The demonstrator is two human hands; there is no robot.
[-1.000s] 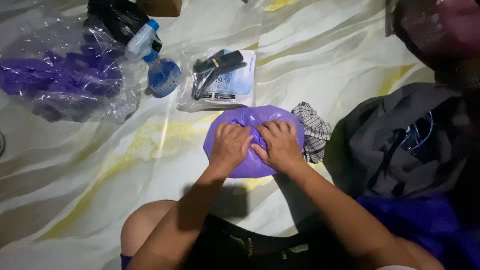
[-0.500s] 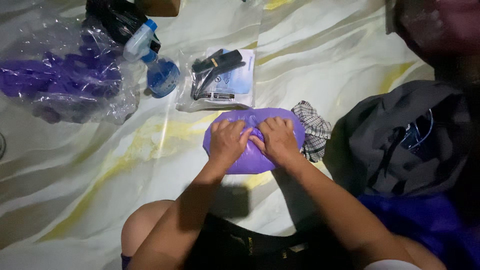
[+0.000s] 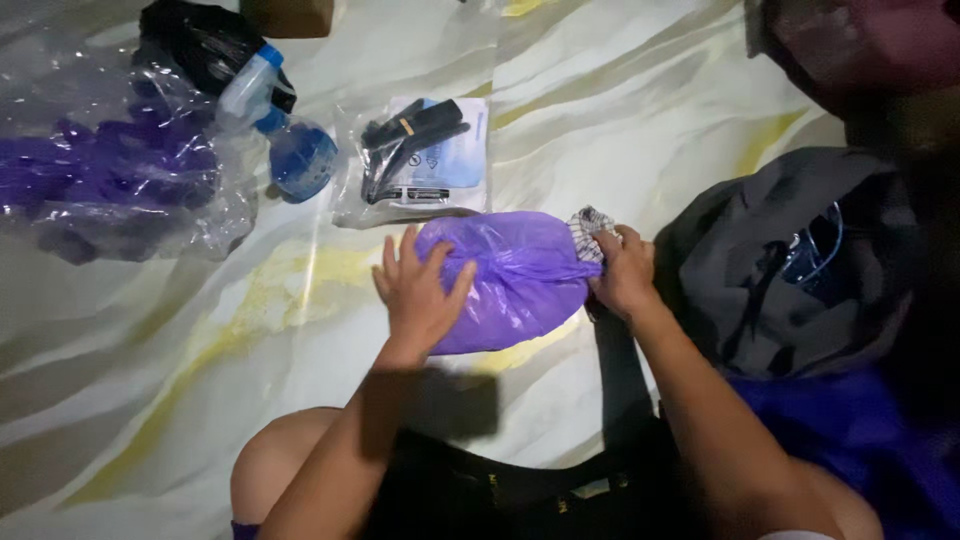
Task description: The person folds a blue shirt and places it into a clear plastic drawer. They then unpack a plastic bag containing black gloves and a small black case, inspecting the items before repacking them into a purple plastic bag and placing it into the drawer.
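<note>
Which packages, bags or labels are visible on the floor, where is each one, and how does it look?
Purple bag: centre, under both hands, rounded, bunched toward its right end.
Clear pouch: just behind the purple bag, flat, black items and a pale blue and white card inside.
Clear plastic bag: far left, crumpled, purple contents.
Spray bottle: between the clear bag and the pouch, lying down, blue with white head.
</note>
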